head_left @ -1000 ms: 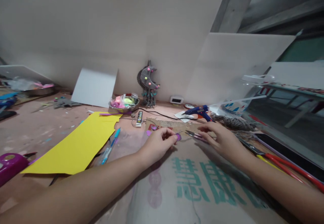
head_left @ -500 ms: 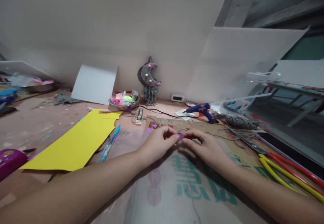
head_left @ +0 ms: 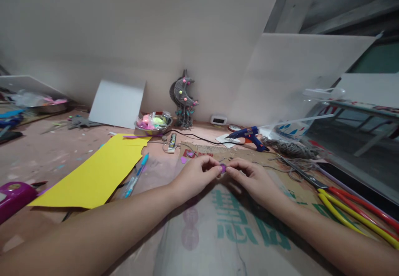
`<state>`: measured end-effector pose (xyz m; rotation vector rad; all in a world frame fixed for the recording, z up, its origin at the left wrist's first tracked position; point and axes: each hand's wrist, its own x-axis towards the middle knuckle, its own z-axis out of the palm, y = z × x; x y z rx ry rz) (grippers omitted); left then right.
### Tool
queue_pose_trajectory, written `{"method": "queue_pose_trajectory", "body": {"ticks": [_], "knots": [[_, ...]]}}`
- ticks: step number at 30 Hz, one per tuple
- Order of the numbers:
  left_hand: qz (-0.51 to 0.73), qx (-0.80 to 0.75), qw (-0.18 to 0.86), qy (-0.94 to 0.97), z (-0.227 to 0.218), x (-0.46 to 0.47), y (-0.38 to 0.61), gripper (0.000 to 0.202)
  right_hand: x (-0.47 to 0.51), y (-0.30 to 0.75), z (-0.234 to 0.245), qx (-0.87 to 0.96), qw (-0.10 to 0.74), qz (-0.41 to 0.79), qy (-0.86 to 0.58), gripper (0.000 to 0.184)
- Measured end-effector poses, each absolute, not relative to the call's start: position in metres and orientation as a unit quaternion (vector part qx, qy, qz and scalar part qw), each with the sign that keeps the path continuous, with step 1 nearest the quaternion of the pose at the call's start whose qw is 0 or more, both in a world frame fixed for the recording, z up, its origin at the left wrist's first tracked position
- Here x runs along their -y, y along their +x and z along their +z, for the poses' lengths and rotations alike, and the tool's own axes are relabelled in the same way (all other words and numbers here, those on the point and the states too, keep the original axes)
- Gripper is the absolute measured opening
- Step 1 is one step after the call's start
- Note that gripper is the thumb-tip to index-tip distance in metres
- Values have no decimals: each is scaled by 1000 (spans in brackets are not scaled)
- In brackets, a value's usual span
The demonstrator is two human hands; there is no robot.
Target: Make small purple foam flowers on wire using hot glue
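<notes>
Between the fingertips of both hands is a small round purple piece [head_left: 222, 168] with a greyish edge, too small to make out fully. My left hand [head_left: 199, 171] pinches it from the left, thumb and forefinger closed. From the right, my right hand [head_left: 249, 176] pinches its other side. Both hands are over a printed cardboard sheet [head_left: 205, 209] with green lettering. Just beyond my left hand lie a purple paper heart [head_left: 183, 159] and another small purple piece [head_left: 190, 154].
Yellow paper [head_left: 93, 172], a blue pen [head_left: 137, 175] and a magenta tool [head_left: 15, 197] lie left. A glue gun [head_left: 249, 136], grey yarn [head_left: 289, 149], scissors [head_left: 339, 201] and a phone [head_left: 361, 188] are right. Behind stand a bowl [head_left: 152, 130] and a moon ornament [head_left: 183, 97].
The purple piece has turned slightly between my fingertips, and my right fingers have shifted a little. Both hands stay almost in the same place.
</notes>
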<state>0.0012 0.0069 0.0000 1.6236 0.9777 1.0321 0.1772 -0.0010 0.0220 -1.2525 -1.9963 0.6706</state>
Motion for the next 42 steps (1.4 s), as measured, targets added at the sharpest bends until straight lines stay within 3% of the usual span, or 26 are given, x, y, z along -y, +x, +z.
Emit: {"method": "queue_pose_trajectory", "body": {"ticks": [4, 7, 12, 17, 25, 32, 38, 42], "knots": [[431, -402, 493, 640, 0, -8, 2, 18, 2, 177, 18, 749, 347, 292, -483, 33], [439, -404, 516, 614, 1, -8, 3, 18, -3, 179, 14, 704, 406, 335, -478, 36], [439, -421, 531, 590, 5, -7, 4, 19, -20, 199, 28, 658, 492, 265, -504, 26], [451, -410, 533, 586, 3, -9, 3, 20, -32, 226, 52, 742, 396, 130, -525, 30], [452, -390, 539, 594, -3, -13, 3, 25, -40, 236, 41, 782, 305, 73, -539, 20], [450, -397, 522, 606, -4, -13, 3, 24, -46, 251, 38, 839, 105, 28, -533, 19], [441, -413, 507, 615, -1, -12, 2, 24, -50, 248, 27, 875, 102, -10, -474, 19], [437, -415, 504, 619, 0, -11, 2, 24, -47, 240, 24, 845, 111, -56, -520, 25]]}}
